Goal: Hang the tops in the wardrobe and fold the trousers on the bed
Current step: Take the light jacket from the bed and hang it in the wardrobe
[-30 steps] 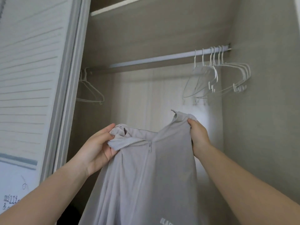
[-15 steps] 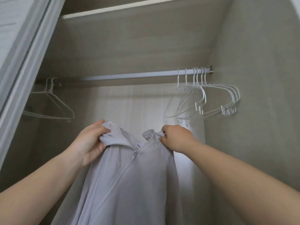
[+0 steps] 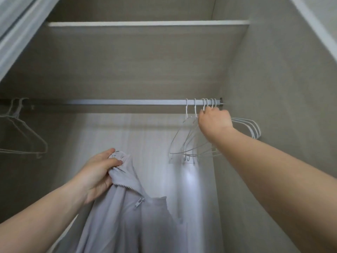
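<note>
Gripping grey zip top (image 3: pixel 127 216), left hand (image 3: pixel 96 178).

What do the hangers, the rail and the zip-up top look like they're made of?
Hangers: thin wire, seemingly white-coated, judging by their slender bent outlines. Rail: probably metal, silvery with lengthwise ribs. Zip-up top: soft, thin pale grey fabric, draping and bunching in the left hand; exact fibre unclear.
</note>
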Demonstrator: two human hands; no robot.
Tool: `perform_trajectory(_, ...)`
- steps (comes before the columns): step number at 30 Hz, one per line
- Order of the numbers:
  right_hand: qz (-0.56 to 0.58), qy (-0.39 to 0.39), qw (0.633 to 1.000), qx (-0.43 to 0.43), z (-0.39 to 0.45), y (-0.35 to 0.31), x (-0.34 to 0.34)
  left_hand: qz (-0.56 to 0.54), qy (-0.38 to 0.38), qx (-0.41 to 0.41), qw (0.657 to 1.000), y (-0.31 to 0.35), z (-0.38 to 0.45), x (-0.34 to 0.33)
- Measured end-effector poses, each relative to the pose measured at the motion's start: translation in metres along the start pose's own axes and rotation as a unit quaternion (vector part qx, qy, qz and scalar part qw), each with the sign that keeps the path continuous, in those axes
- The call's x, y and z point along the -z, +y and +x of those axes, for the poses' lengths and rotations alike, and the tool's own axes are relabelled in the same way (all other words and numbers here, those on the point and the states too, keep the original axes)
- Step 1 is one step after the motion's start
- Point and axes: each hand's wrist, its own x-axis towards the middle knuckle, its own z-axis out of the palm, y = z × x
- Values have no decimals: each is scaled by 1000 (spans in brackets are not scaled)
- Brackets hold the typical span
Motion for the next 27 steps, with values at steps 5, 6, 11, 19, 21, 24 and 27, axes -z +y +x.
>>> perform_trajectory(5, 6, -36, 999, -3, 6, 0, -5, 7, -8, 5, 1000, -4, 6, 1)
perform_trajectory(6, 16, -41, 999, -3, 6, -1, -5, 6, -8, 5, 1000, -5, 7, 2)
perform_trajectory(11, 137, -35, 989, -30, 17, -7, -19, -3, -13, 12, 1000, -9, 12, 9)
perform_trajectory(19, 494, -81, 859, -113, 18, -8, -47, -8, -7, 25, 1000, -22, 16, 15)
perform_trajectory(21, 428, -44, 896, -113, 17, -7, -49, -10, -9, 31, 999, -26, 15, 15)
perform_trajectory(24, 350, 8, 929, -121, 18, -6, -49, -11, -9, 36, 999, -30, 16, 15)
perform_trajectory(27, 330, 21, 935, -126, 20, -7, -45, -10, -6, 37, 999, -32, 18, 16)
